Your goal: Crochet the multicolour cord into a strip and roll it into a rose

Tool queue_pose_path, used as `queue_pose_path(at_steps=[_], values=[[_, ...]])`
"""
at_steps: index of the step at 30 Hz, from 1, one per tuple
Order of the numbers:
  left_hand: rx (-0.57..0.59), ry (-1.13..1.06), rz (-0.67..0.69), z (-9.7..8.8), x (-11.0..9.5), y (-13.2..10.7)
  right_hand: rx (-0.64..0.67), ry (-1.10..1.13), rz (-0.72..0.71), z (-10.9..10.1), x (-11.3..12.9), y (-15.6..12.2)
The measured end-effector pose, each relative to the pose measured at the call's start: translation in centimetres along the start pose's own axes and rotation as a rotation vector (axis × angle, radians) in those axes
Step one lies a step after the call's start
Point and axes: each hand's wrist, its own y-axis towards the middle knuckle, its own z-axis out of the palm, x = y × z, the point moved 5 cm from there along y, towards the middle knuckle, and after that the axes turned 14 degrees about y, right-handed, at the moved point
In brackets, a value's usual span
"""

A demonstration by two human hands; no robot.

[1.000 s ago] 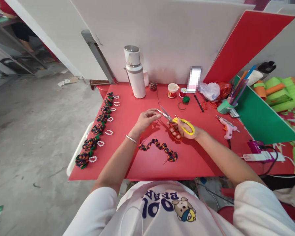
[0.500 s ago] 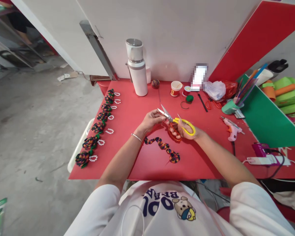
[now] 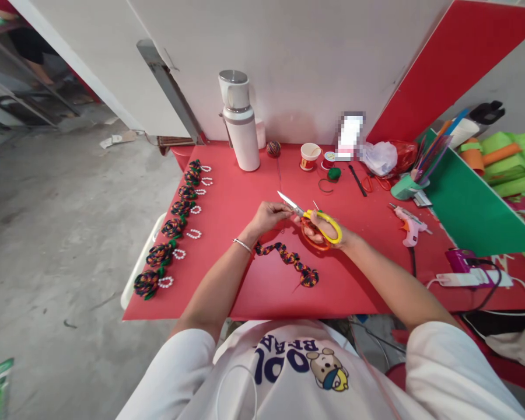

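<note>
My right hand (image 3: 317, 227) holds a pair of scissors (image 3: 328, 224) with one yellow and one red-orange handle. Their blades are together, pointing up and left past the fingertips of my left hand (image 3: 271, 217). That hand is closed in a pinch on a thin strand of yarn, mostly hidden by the fingers. A thin metal tip, perhaps a hook or needle, sticks up by my right fingers. Below both hands a curly multicoloured crochet strip (image 3: 284, 252) lies on the red table (image 3: 262, 297). A dark multicoloured yarn ball (image 3: 273, 149) sits at the back, its strand running toward my hands.
Several crocheted flowers (image 3: 160, 255) with bead loops line the left edge. At the back stand a white thermos (image 3: 242, 134) and a paper cup (image 3: 309, 156). A green yarn ball (image 3: 333, 174), glue gun (image 3: 411, 224), pen holder (image 3: 405, 186) and power strip (image 3: 464, 280) are rightward.
The scissor blades, apart half a second ago, have come together near my left fingertips. My right hand has shifted slightly left. The crochet strip lies as before.
</note>
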Motion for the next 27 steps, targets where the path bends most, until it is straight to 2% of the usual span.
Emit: queue_pose_path(at_steps=[3,4,6,7,8,10,12,15,17,19,20,22,24,26,27], values=[[-0.054,0.173,0.041,-0.3,-0.3,0.1,-0.105,-0.107,-0.135,-0.8,1.8,-0.5],[-0.118,0.223,0.065,-1.0,-0.5,0.1,-0.173,-0.176,-0.176,-1.4,2.7,-1.1],[-0.224,0.324,0.098,-3.0,-0.7,-0.1,-0.371,-0.401,-0.237,-3.5,4.4,-3.0],[-0.297,0.364,0.072,-4.4,-0.5,-0.4,-0.507,-0.589,-0.279,-4.7,5.4,-4.4],[-0.392,0.404,0.02,-5.9,-0.2,-0.9,-0.626,-0.83,-0.273,-5.8,6.1,-5.9],[-0.539,0.472,-0.129,-8.7,0.7,-2.5,-0.832,-1.225,-0.144,-8.1,6.6,-8.9],[-0.551,0.539,-0.217,-10.1,1.3,-4.4,-0.883,-1.434,-0.015,-9.8,6.4,-11.2],[-0.475,0.688,-0.23,-10.0,1.2,-7.0,-0.905,-1.639,0.082,-10.6,5.9,-13.2],[-0.411,0.815,-0.263,-9.2,1.1,-8.0,-0.941,-1.731,0.03,-9.7,6.0,-13.4],[-0.38,0.896,-0.287,-8.4,1.1,-8.3,-0.94,-1.722,-0.132,-7.4,6.1,-12.6],[-0.377,0.883,-0.291,-8.1,1.2,-8.3,-0.897,-1.665,-0.228,-6.0,6.0,-11.7],[-0.378,0.761,-0.282,-7.5,1.4,-7.9,-0.718,-1.469,-0.34,-3.0,5.2,-8.7],[-0.368,0.612,-0.268,-6.9,1.8,-7.4,-0.516,-1.302,-0.32,-0.2,3.7,-4.7],[-0.351,0.514,-0.259,-6.5,2.0,-7.0,-0.451,-1.201,-0.27,1.9,2.4,-0.6],[-0.345,0.475,-0.255,-6.2,2.1,-7.0,-0.476,-1.157,-0.25,2.5,2.0,1.3]])
